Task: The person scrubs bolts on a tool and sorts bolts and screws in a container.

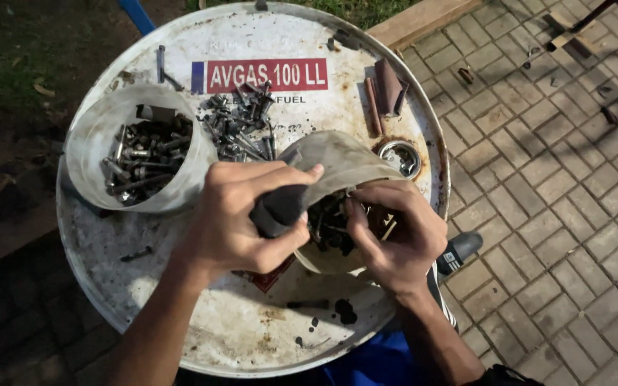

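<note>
My left hand (241, 214) grips the dark neck (280, 209) of a cut, dirty plastic container (337, 161), tilted on its side above the white drum lid (202, 314). My right hand (398, 232) reaches into the container's open mouth, fingers among dark bolts and nuts (327, 225) inside it. Whether those fingers hold one piece is hidden.
A second cut plastic tub (94, 136) with several bolts sits at the lid's left. A loose heap of bolts (241, 121) lies at the middle back. Rusty metal strips (384, 93) and a bung hole (398, 156) are at the right. Paving bricks (559, 193) lie to the right, soil at the left.
</note>
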